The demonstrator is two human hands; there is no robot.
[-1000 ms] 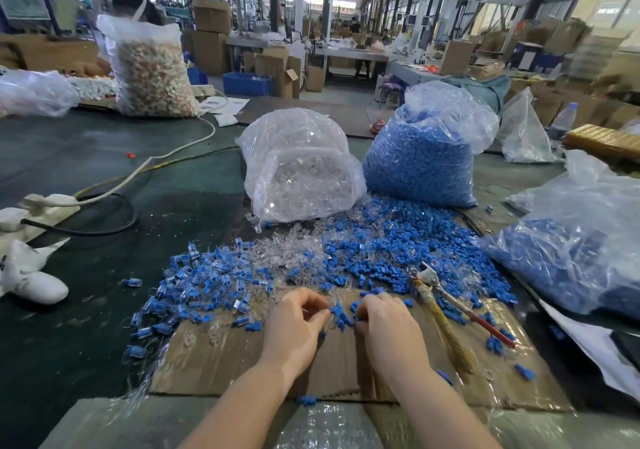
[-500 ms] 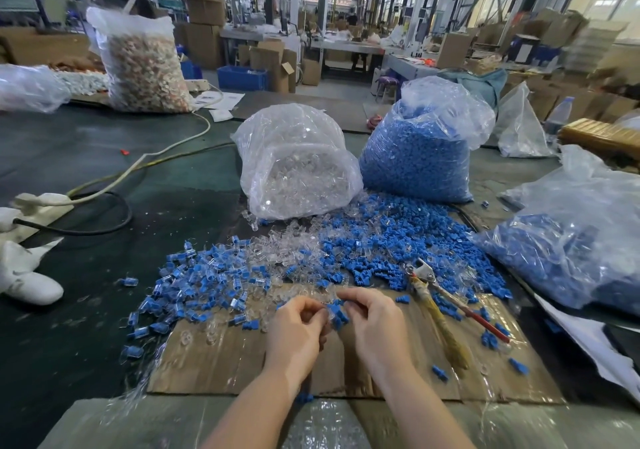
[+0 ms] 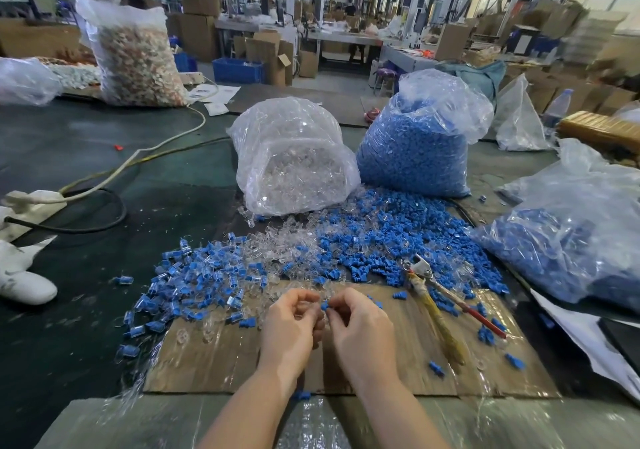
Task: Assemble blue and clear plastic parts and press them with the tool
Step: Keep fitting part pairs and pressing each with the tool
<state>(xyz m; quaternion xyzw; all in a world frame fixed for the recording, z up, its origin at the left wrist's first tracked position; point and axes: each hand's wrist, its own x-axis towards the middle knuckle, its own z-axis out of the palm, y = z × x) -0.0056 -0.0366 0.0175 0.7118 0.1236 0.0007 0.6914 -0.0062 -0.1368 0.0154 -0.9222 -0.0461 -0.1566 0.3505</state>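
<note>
My left hand [image 3: 292, 324] and my right hand [image 3: 360, 327] meet above the cardboard sheet [image 3: 398, 372]. My right hand pinches a small blue part [image 3: 325, 305] at its fingertips. My left hand's fingers curl round a clear plastic part [image 3: 310, 304], hard to make out. Loose blue parts [image 3: 398, 237] and clear parts [image 3: 287, 240] lie heaped beyond the hands. A pile of assembled blue-and-clear pieces [image 3: 194, 282] spreads to the left. The pressing tool [image 3: 440, 296], with a red handle and a taped one, lies to the right on the cardboard.
A bag of clear parts [image 3: 294, 164] and a bag of blue parts [image 3: 419, 143] stand at the back. Another bag with blue parts [image 3: 581, 237] sits at the right. White cables [image 3: 138, 154] and a white glove [image 3: 24, 285] lie at the left on the dark table.
Both hands have lifted off the cardboard and drawn together and toward me. The right hand picked up a blue part from the pile and brought it to the left hand's fingers.
</note>
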